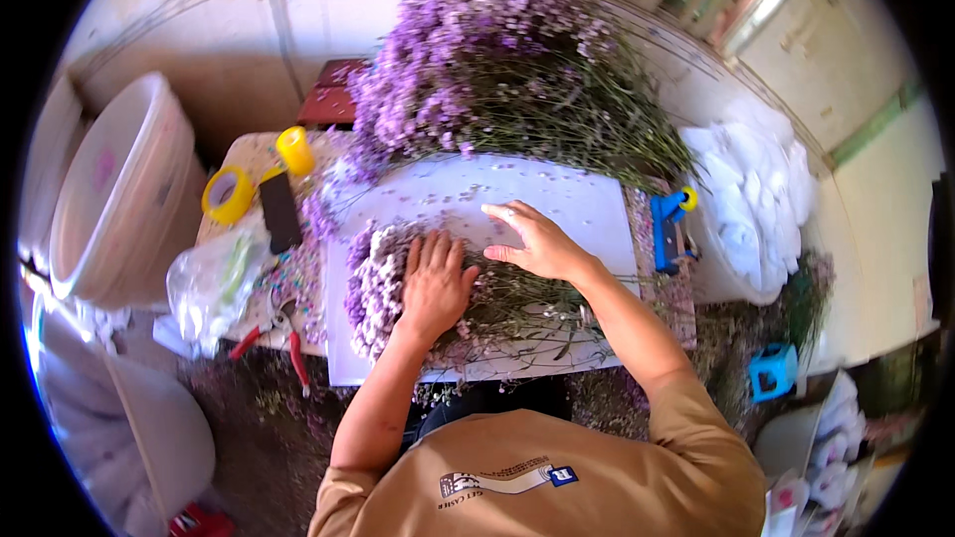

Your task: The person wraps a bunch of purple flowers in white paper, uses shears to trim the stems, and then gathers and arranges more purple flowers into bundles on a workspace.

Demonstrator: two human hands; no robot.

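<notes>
A bunch of pale purple flowers [374, 283] lies sideways on a white board [587, 201], blossoms to the left and green stems to the right. My left hand [436, 283] rests flat on the bunch just right of the blossoms, fingers stretched out. Above the stems, my right hand [537, 244] is held with its thumb and fingers apart and nothing between them. Behind the board rises a large heap of purple flowers [468, 50], its stems reaching to the right. Small loose petals are scattered over the board's far part.
Yellow tape rolls [229, 195], a dark phone [281, 211], a clear plastic bag [214, 283] and red-handled pliers [284, 333] are on the left. A blue tape dispenser [667, 229] stands right, before a white-filled bin [751, 209]. Large tubs [124, 199] stand far left; a blue stool [773, 372] is lower right.
</notes>
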